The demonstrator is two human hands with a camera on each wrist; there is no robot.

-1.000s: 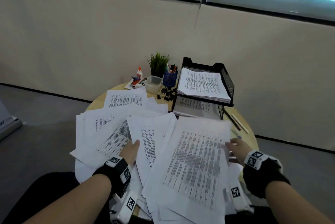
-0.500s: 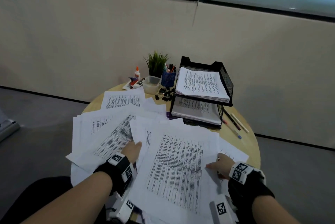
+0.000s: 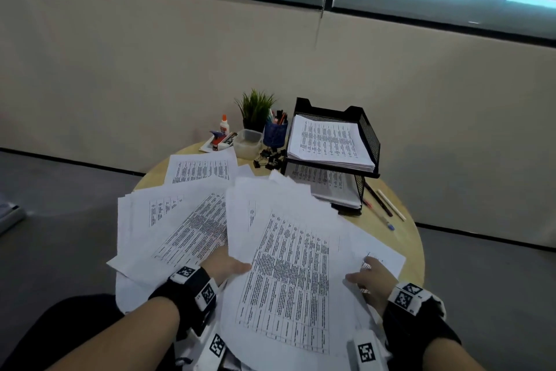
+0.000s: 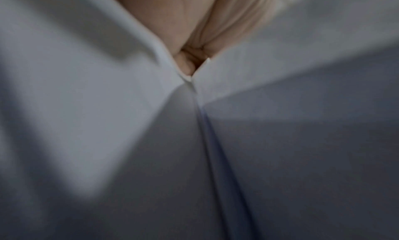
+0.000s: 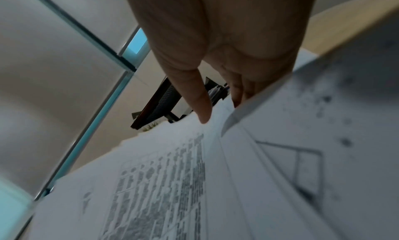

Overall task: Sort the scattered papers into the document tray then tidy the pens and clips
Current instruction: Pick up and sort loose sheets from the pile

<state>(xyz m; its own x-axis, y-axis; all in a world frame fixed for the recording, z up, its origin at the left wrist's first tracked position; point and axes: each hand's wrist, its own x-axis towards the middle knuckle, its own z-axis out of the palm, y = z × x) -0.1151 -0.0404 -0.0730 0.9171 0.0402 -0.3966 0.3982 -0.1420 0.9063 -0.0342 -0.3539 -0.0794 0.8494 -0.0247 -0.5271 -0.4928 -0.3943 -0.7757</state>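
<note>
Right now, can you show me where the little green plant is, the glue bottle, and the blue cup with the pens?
green plant [image 3: 255, 106], head view, on its leaves.
glue bottle [image 3: 224, 125], head view, on its white body.
blue cup [image 3: 274, 133], head view, on its front wall.

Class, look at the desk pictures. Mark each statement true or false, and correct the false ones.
1. Both levels of the black document tray hold paper. True.
2. The blue pen cup stands right of the tray. False: it stands left of it, beside the small plant.
3. Loose pens lie on the round table right of the tray. True.
4. The left hand holds a pen. False: its fingers are tucked under sheets of paper.
5. The binder clips sit inside the clear tub. False: they lie on the table beside it.
</note>
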